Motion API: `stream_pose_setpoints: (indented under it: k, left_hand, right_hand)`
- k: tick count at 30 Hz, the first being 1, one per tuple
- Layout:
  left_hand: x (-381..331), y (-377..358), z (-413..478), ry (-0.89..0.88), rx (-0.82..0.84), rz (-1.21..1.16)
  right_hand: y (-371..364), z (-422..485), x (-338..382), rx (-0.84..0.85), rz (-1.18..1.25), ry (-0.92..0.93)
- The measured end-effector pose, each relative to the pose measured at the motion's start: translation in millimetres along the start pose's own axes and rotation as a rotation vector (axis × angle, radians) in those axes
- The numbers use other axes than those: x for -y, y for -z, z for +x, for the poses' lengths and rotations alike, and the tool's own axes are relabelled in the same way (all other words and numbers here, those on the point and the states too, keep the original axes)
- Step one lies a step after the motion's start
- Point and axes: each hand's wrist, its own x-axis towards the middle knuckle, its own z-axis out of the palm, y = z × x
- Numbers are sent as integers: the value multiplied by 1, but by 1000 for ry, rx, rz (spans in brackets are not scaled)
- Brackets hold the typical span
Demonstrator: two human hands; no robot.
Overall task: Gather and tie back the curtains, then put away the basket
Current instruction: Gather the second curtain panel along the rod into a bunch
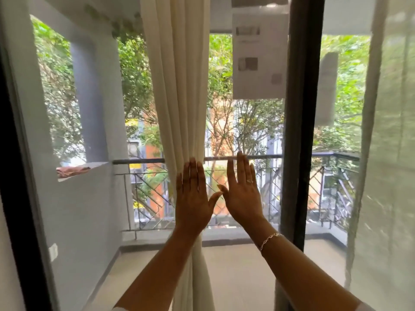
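Note:
A cream curtain [179, 86] hangs in a narrow bunch of folds in front of the glass, from the top of the view down to the floor. My left hand [193, 196] is raised flat with straight fingers, lying over the curtain's right side at railing height. My right hand [243, 191], with a ring and a wrist bracelet, is held up beside it, fingers straight, just right of the curtain and holding nothing. A sheer curtain [390, 153] hangs at the far right. No basket is in view.
A dark door frame post [298, 131] stands right of my hands, another dark frame [13, 176] at the far left. A white paper sheet [258, 59] sticks on the glass. Beyond are the balcony railing [292, 157] and trees.

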Motion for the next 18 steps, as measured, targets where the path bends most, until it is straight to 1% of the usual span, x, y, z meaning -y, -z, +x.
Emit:
stream_pose_setpoints:
  k: [2, 5, 9, 11, 18]
  left_hand:
    - [-11, -9, -2, -18, 10, -25]
    - [-29, -21, -5, -50, 34, -19]
    - [-62, -34, -8, -53, 48, -93]
    - [-91, -43, -6, -71, 75, -160]
    - [-189, -64, 8, -116, 121, -256]
  right_hand:
    - [2, -6, -13, -8, -9, -11]
    - [7, -15, -33, 14, -84, -41]
    - [18, -28, -66, 59, -149, -70]
    - [24, -38, -94, 61, -169, -114]
    - [49, -63, -189, 26, -221, -156]
